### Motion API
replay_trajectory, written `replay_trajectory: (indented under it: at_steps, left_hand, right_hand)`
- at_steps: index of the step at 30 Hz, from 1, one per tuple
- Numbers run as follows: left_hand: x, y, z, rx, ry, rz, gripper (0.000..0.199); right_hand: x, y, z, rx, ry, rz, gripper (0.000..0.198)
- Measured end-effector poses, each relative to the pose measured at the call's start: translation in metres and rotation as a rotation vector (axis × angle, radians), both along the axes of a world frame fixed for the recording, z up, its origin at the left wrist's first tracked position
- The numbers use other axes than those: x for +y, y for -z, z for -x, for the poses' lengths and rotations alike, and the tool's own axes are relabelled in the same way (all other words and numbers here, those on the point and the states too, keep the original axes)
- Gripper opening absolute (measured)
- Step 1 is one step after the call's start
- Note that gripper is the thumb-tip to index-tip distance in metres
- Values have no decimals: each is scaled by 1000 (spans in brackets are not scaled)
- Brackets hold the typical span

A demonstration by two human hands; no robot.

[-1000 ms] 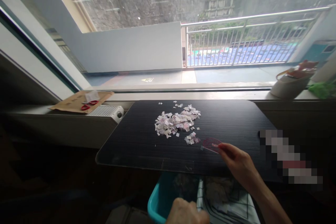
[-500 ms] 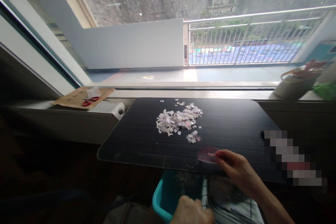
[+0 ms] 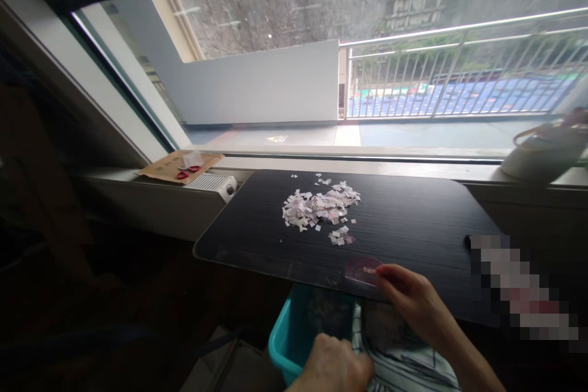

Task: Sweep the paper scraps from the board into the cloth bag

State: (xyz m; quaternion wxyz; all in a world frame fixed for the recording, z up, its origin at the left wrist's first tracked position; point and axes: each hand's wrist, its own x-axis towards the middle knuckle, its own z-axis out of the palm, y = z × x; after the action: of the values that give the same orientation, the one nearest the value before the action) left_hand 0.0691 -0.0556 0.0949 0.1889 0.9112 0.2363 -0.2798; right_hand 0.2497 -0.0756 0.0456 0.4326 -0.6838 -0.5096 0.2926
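Observation:
My right hand (image 3: 408, 286) pinches the edge of a thin, see-through pink plastic piece (image 3: 361, 272) with a rounded top edge. That piece is at the near edge of the dark table (image 3: 413, 208). Beyond it lies a small cluster of paper bits (image 3: 340, 236), and farther back spreads a larger heap of small pale paper squares (image 3: 316, 208). My left hand (image 3: 334, 362) is closed in a fist at the teal bin (image 3: 281, 343), below the table edge; its fingers are turned away, so what it grips is hidden. Pale bits show dimly inside the bin.
Red-handled scissors (image 3: 188, 172) rest on a brown envelope (image 3: 160, 166) on the left sill, beside a white radiator (image 3: 211, 184). A pale bag (image 3: 537, 153) stands on the right sill. Striped cloth (image 3: 395, 355) lies right of the bin. A blurred-out patch (image 3: 523, 288) covers the table's right end.
The view has swung left, so the table and sill things sit farther right in the picture. Both hands keep nearly the same pose, the right still on the pink plastic piece.

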Motion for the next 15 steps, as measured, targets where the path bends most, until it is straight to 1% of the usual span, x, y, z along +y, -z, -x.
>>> replay_trajectory:
  at_steps: [3,6,8,12,15]
  left_hand:
    - [-9,-6,-4,16,-38,-8,23]
    - [-15,-8,-6,34,-63,-21,22]
    - [-17,-8,-6,34,-73,-28,23]
    - [-17,-5,0,3,-81,-68,22]
    - [-15,0,9,5,-78,-86,22]
  right_hand:
    - [1,1,-2,31,-13,-22,26]
    - [1,3,-6,67,-51,-33,28]
    - [3,5,-12,74,-35,-50,30]
    - [23,11,-25,31,70,-81,33]
    - [44,13,-28,-44,102,-97,35]
